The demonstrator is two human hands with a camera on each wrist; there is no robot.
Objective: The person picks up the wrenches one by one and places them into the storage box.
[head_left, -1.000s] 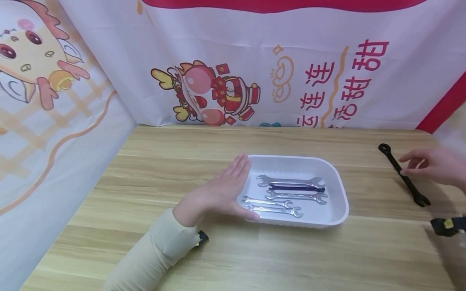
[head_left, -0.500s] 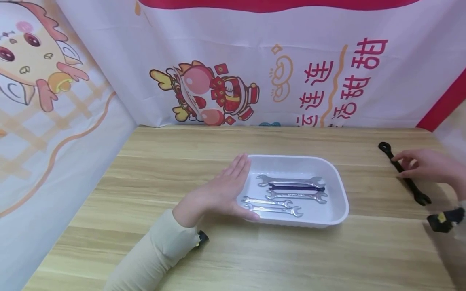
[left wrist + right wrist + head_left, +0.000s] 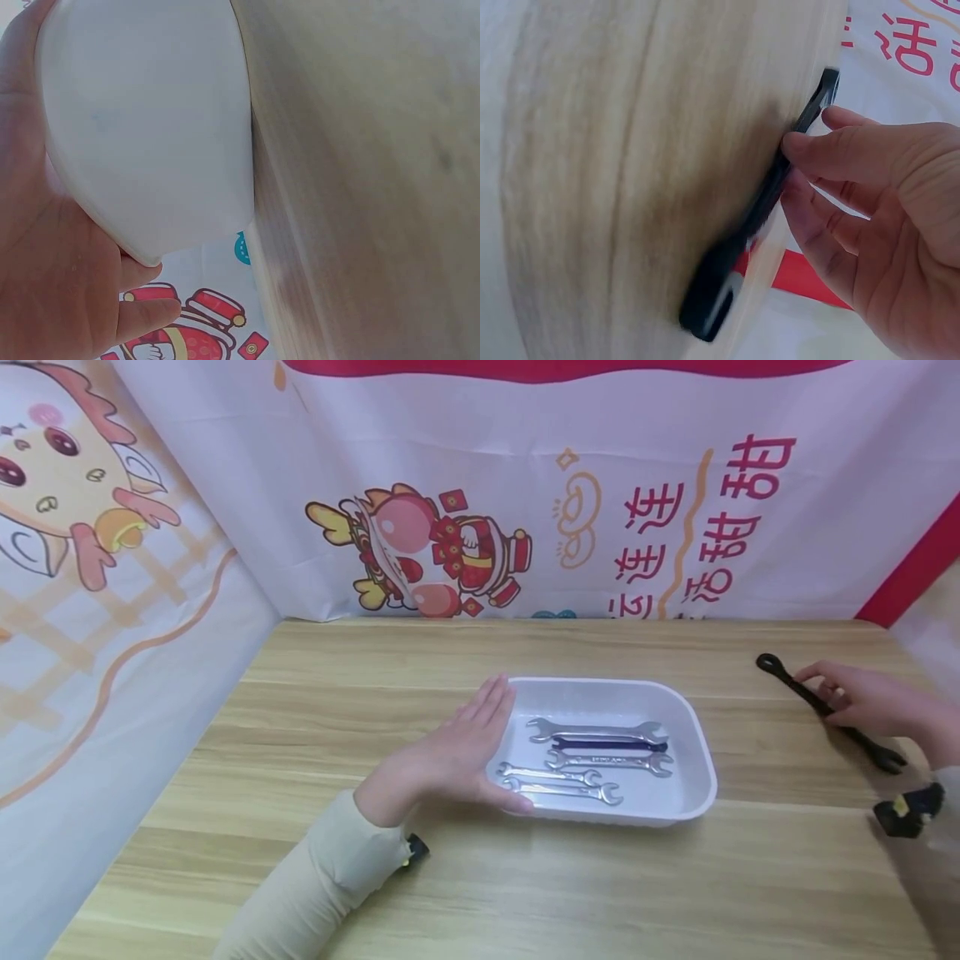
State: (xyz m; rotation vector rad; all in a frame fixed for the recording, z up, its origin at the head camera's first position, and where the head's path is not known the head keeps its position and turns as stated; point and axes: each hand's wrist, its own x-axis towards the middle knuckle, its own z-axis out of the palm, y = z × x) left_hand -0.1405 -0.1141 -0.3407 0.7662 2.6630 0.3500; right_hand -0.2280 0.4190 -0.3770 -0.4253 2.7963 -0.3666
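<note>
Pinching the black wrench [image 3: 828, 712] in curled right fingers [image 3: 840, 693], the flat left hand [image 3: 450, 756] braces the white tray [image 3: 693, 793].

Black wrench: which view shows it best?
Head view: the black wrench shows end to end on the table, its middle hidden under the right hand. Right wrist view is closer but blurred, showing fingertips on its shaft. Left wrist view shows only the tray, no wrench.

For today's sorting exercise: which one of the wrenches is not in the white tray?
The black wrench, lying on the wooden table to the right of the tray, under the right hand's fingers. The others, silver and one dark purple, lie inside the tray.
</note>
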